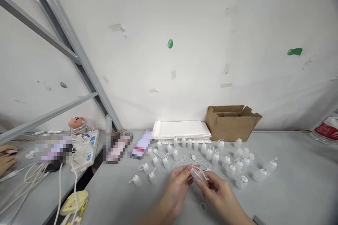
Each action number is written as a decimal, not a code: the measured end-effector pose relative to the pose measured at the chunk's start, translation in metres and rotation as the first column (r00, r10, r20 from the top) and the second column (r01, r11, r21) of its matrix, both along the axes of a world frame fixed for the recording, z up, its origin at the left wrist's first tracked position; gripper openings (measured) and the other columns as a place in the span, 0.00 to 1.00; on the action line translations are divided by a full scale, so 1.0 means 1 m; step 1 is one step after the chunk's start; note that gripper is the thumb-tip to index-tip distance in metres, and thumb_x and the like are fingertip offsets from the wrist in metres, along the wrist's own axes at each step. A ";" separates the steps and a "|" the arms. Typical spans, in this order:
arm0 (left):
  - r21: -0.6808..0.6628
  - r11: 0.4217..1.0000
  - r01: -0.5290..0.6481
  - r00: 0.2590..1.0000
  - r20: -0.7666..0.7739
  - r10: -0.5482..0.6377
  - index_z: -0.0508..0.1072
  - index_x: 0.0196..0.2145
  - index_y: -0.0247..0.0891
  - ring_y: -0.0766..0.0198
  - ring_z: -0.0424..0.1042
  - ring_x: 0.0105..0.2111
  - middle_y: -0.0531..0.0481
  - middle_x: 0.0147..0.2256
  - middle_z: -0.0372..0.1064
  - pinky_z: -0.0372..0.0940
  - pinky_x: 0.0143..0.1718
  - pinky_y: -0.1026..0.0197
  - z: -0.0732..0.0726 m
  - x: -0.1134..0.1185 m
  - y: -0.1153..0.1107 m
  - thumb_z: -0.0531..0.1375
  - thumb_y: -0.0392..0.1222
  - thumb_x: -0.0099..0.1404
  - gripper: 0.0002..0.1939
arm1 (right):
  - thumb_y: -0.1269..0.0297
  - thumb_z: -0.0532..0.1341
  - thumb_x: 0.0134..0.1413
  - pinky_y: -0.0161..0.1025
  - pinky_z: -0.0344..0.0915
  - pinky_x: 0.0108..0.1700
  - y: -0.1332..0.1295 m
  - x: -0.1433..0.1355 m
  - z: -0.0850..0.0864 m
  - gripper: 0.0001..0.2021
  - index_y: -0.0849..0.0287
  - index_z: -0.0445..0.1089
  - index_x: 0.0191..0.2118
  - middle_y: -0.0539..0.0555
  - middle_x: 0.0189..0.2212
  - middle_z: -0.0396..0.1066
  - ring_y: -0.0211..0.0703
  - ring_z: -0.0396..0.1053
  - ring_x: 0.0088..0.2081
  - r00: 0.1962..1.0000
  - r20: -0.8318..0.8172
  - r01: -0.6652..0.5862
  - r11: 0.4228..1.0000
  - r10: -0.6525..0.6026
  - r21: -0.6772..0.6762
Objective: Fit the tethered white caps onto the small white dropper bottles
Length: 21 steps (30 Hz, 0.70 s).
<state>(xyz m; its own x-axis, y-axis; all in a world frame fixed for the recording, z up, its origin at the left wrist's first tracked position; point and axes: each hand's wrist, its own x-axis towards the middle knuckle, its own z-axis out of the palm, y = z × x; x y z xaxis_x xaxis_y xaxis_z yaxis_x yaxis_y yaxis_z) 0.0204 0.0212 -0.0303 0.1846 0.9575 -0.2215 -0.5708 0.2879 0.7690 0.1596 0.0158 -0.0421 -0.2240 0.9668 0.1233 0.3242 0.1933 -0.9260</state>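
My left hand and my right hand meet above the grey table, near its front. Between them is a small translucent plastic bottle, tilted, with a thin white strap looping over it. Fingers of both hands are closed on it; the left fingertips are at its upper left end, the right ones along its lower right side. Several capped bottles with straps stand in rows to the left and behind my hands. More bottles, some without visible caps, stand or lie to the right. Loose caps with ring straps lie just beyond my hands.
An open cardboard box and a stack of white padded mailers are against the wall. A loose ring lies by my right wrist. Power strips and cables are at left, where another person's hands rest.
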 end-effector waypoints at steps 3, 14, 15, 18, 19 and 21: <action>0.013 1.000 -0.005 1.000 -0.005 0.005 0.78 0.29 0.32 0.58 0.70 0.35 0.42 0.33 0.75 0.60 0.42 0.58 0.001 0.001 -0.001 0.66 0.45 0.50 0.13 | 0.59 0.53 0.57 0.35 0.62 0.26 -0.005 0.001 -0.004 0.13 0.60 0.67 0.27 0.51 0.20 0.65 0.38 0.62 0.22 0.988 0.144 0.004 0.935 -0.059 0.354; -0.005 1.000 0.018 0.998 -0.061 -0.018 0.79 0.27 0.31 0.53 0.69 0.38 0.39 0.36 0.74 0.59 0.44 0.55 0.004 0.002 -0.002 0.67 0.49 0.46 0.17 | 0.50 0.58 0.51 0.33 0.59 0.23 -0.001 -0.003 -0.003 0.17 0.60 0.65 0.22 0.49 0.16 0.64 0.37 0.62 0.19 0.987 -0.151 -0.079 0.990 0.061 -0.114; -0.006 1.000 0.025 0.998 -0.053 -0.025 0.79 0.27 0.30 0.52 0.69 0.39 0.39 0.36 0.74 0.58 0.45 0.55 0.004 0.002 -0.002 0.67 0.50 0.47 0.17 | 0.48 0.60 0.48 0.32 0.58 0.21 0.000 -0.003 -0.002 0.19 0.60 0.63 0.20 0.48 0.13 0.62 0.35 0.60 0.17 0.956 -0.282 -0.156 0.955 0.081 -0.254; -0.012 0.998 0.058 0.998 -0.021 -0.058 0.78 0.27 0.31 0.52 0.68 0.42 0.40 0.35 0.73 0.57 0.46 0.56 0.006 0.001 -0.002 0.66 0.51 0.48 0.18 | 0.49 0.65 0.40 0.29 0.53 0.18 0.004 -0.003 0.002 0.19 0.63 0.67 0.20 0.44 0.10 0.56 0.28 0.52 0.13 0.780 -0.626 -0.400 0.778 0.010 -0.485; -0.011 0.997 0.071 0.997 -0.011 -0.071 0.78 0.27 0.31 0.52 0.67 0.42 0.41 0.34 0.73 0.57 0.46 0.56 0.007 0.000 -0.002 0.66 0.52 0.49 0.18 | 0.50 0.67 0.39 0.28 0.53 0.19 0.005 -0.003 0.002 0.18 0.64 0.69 0.22 0.43 0.11 0.55 0.27 0.51 0.13 0.727 -0.686 -0.453 0.731 -0.029 -0.510; 0.004 0.997 0.083 0.996 -0.017 -0.083 0.78 0.27 0.31 0.53 0.68 0.41 0.42 0.34 0.73 0.57 0.45 0.57 0.009 -0.001 -0.002 0.65 0.51 0.50 0.17 | 0.52 0.68 0.38 0.28 0.54 0.20 0.007 -0.003 0.003 0.18 0.65 0.71 0.26 0.44 0.12 0.58 0.27 0.54 0.15 0.684 -0.727 -0.492 0.700 -0.056 -0.517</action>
